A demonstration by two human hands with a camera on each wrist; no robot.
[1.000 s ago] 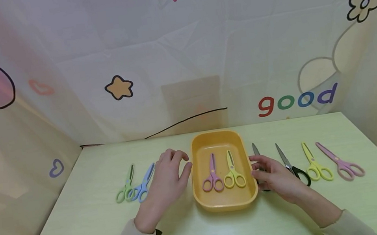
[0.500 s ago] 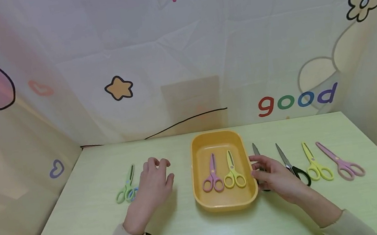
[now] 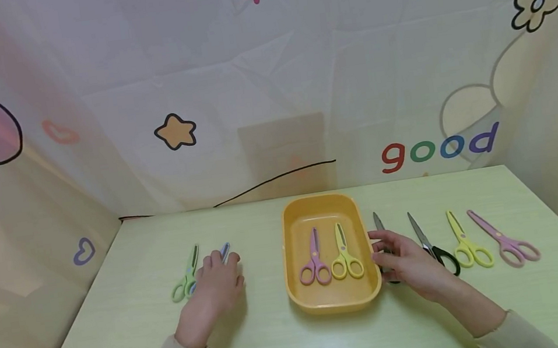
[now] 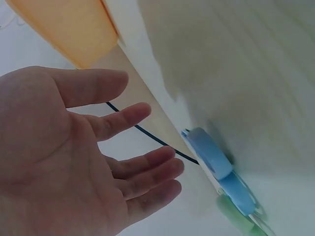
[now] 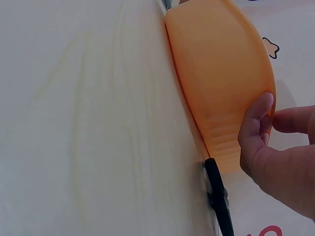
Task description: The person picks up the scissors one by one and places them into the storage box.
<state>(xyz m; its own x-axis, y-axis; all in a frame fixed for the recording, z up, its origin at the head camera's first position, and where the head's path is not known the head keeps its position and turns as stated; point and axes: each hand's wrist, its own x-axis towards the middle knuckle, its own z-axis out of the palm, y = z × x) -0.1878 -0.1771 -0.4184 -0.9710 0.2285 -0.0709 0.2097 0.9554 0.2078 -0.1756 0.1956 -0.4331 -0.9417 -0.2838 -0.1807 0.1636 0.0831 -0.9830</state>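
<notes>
My left hand (image 3: pixel 214 282) hovers over a pair of blue scissors (image 3: pixel 225 250), hiding most of them in the head view. In the left wrist view its fingers are loosely bent, with a gap between them and the blue handles (image 4: pixel 211 152). Just left lie green scissors (image 3: pixel 185 280), which the blue pair partly overlaps. At the right side of a yellow-orange tray (image 3: pixel 335 302), my right hand (image 3: pixel 409 262) pinches the rim, a finger against the outer wall (image 5: pixel 216 64). Inside the tray lie purple scissors (image 3: pixel 315 260) and yellow scissors (image 3: pixel 344 256), side by side.
Black-handled scissors (image 3: pixel 378 221) lie partly hidden behind the right hand. Farther right are another black-handled pair (image 3: pixel 437 250), yellow scissors (image 3: pixel 467 246) and purple scissors (image 3: pixel 505 241). A printed cloth (image 3: pixel 277 80) hangs behind the light table (image 3: pixel 280 344).
My left hand has moved left, away from the tray, and come down over the blue scissors. The right hand and the tray have stayed in place.
</notes>
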